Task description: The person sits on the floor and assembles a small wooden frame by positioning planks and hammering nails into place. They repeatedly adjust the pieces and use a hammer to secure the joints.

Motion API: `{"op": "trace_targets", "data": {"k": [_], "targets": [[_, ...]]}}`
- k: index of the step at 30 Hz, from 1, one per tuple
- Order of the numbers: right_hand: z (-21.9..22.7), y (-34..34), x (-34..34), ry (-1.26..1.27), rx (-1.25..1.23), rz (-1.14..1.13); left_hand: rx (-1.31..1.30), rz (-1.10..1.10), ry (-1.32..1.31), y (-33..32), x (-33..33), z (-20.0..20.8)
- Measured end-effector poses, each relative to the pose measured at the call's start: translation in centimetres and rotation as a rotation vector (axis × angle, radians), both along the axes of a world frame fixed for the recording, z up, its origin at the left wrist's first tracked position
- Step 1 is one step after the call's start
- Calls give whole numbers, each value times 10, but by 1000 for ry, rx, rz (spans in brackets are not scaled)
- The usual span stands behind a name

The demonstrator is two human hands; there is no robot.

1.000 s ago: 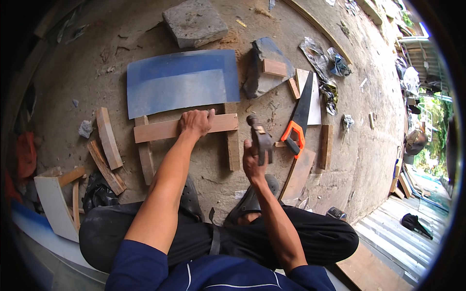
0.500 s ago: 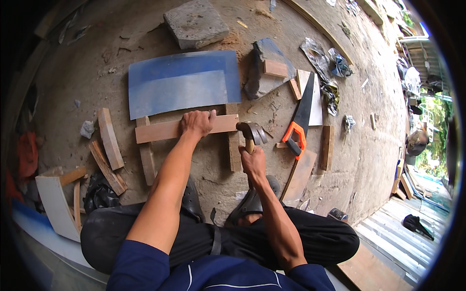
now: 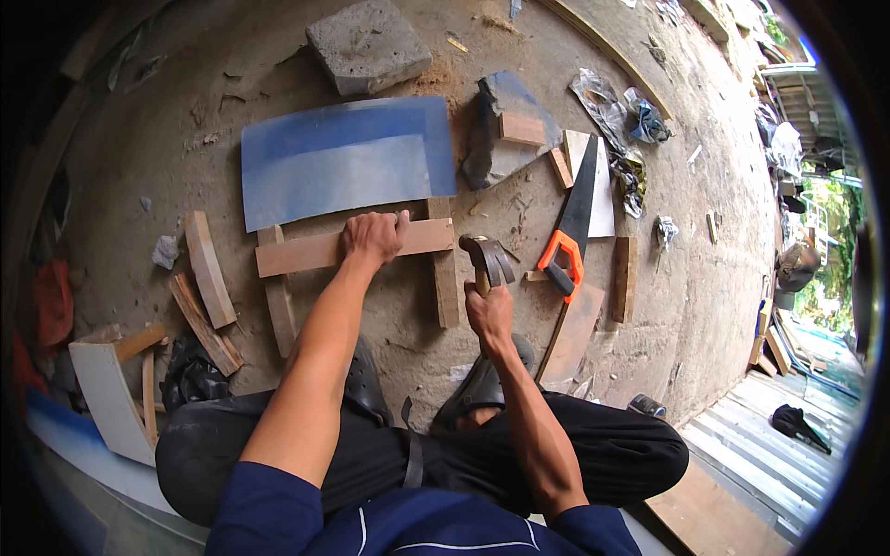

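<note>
My left hand (image 3: 375, 237) is closed over the middle of a flat wooden board (image 3: 306, 256), pressing it down. The board lies crosswise over two wooden battens, the left one (image 3: 279, 310) and the right one (image 3: 446, 292). A small nail-like point sticks up at the board's right end, too small to make out surely. In my right hand (image 3: 489, 313) is a claw hammer (image 3: 489, 259), gripped by its handle close under the dark head. The hammer head is just right of the board's end, apart from it. Beyond the board, a blue sheet (image 3: 348, 162) rests across the battens' far ends.
A handsaw (image 3: 567, 250) with an orange handle lies at the right, by wood offcuts (image 3: 625, 278). Concrete blocks (image 3: 369, 46) sit at the far side. Wood pieces (image 3: 209, 269) lie to the left, near a white panel (image 3: 107, 398). Crumpled plastic (image 3: 603, 107) litters the far right.
My right hand has drawn the hammer slightly rightward, away from the board's end. My left hand keeps its hold on the board. The whole view has shifted a little.
</note>
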State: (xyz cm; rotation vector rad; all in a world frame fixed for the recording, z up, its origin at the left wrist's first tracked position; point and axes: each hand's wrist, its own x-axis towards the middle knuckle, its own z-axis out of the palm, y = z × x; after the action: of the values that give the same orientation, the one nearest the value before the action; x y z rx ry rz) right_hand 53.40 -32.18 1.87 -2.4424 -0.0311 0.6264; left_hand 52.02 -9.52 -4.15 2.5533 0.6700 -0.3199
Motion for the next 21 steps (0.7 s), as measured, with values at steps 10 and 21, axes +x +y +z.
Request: {"op": "trace_targets", "data": {"k": [10,21], "targets": [[20,13,-2,-332,361,48,-20,-2,-6,-2,2,3],[-1,0,6,60,-42,44,-7,21,-32,-1,0,-2]]}}
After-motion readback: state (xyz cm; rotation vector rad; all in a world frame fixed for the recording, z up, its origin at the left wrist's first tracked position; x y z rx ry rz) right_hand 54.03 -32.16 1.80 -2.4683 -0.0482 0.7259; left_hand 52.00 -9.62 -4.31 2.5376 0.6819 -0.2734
